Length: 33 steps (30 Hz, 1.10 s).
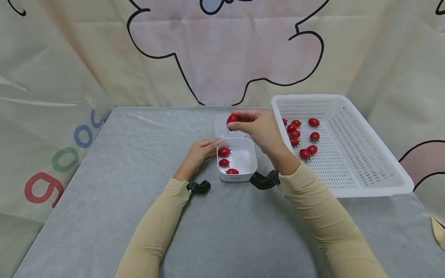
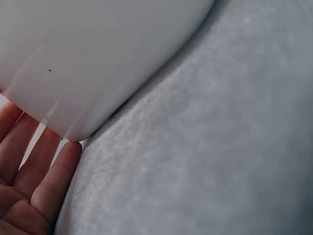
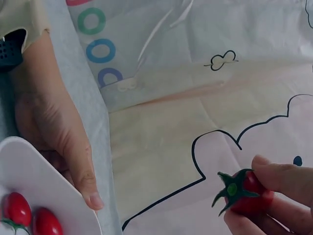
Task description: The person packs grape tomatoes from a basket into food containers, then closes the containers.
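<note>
My right hand (image 1: pixel 259 127) pinches a red cherry tomato (image 1: pixel 232 119) between thumb and fingers, above the box's raised lid. The tomato's green star-shaped calyx (image 3: pixel 234 189) faces the right wrist camera. A small white box (image 1: pixel 248 158) sits on the table with its clear lid (image 1: pixel 221 127) swung back. Along the box's left wall lie three cherry tomatoes, one of them the rearmost tomato (image 1: pixel 224 152). Fairly straight fingers of my left hand (image 1: pixel 199 154) touch the outside of the box at its left; the left wrist view shows the fingertips (image 2: pixel 68 152) against its wall.
A large white perforated basket (image 1: pixel 375 162) stands at the right, with several cherry tomatoes (image 1: pixel 314 122) toward its left side. Grey cloth (image 1: pixel 167 127) covers the table. A printed curtain (image 1: pixel 222 50) hangs behind and at the sides.
</note>
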{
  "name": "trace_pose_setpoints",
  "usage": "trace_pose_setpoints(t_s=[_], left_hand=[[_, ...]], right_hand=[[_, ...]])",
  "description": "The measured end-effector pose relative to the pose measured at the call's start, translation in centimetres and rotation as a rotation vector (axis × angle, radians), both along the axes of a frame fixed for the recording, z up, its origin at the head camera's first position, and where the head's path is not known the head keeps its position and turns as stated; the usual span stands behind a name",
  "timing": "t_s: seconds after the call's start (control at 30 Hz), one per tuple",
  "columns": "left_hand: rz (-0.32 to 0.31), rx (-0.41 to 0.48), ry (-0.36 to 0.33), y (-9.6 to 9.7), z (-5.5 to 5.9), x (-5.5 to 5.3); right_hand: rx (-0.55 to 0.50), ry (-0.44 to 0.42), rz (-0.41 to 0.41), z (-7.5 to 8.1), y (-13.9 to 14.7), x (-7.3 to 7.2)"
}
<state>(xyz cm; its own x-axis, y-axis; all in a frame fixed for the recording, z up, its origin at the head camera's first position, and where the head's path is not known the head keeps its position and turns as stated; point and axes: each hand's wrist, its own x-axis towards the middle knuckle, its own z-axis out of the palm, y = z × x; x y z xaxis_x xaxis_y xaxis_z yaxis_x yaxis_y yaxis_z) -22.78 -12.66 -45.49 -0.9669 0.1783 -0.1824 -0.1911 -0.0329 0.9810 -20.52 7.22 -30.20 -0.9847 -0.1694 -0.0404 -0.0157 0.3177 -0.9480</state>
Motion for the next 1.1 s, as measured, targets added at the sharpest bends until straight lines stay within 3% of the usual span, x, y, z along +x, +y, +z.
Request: trace_pose_setpoints(t_s=[0.2,0.63,0.87,1.1], left_hand=[[0.004,0.003,0.018,0.0,-0.1,0.0],[0.009,0.013,0.017,0.1,-0.1,0.0],[0.011,0.008,0.014,0.0,0.0,0.0],[0.007,0.051,0.026,0.0,-0.2,-0.2]], right_hand=[[-0.015,-0.010,-0.009,-1.3,-0.4,0.7],[0.014,-0.127,-0.037,-5.7,-0.7,0.7],[0.088,-0.170,-0.044,-7.5,-1.1,0.1],[0.194,-0.120,-0.008,-8.9,-1.5,-0.3]])
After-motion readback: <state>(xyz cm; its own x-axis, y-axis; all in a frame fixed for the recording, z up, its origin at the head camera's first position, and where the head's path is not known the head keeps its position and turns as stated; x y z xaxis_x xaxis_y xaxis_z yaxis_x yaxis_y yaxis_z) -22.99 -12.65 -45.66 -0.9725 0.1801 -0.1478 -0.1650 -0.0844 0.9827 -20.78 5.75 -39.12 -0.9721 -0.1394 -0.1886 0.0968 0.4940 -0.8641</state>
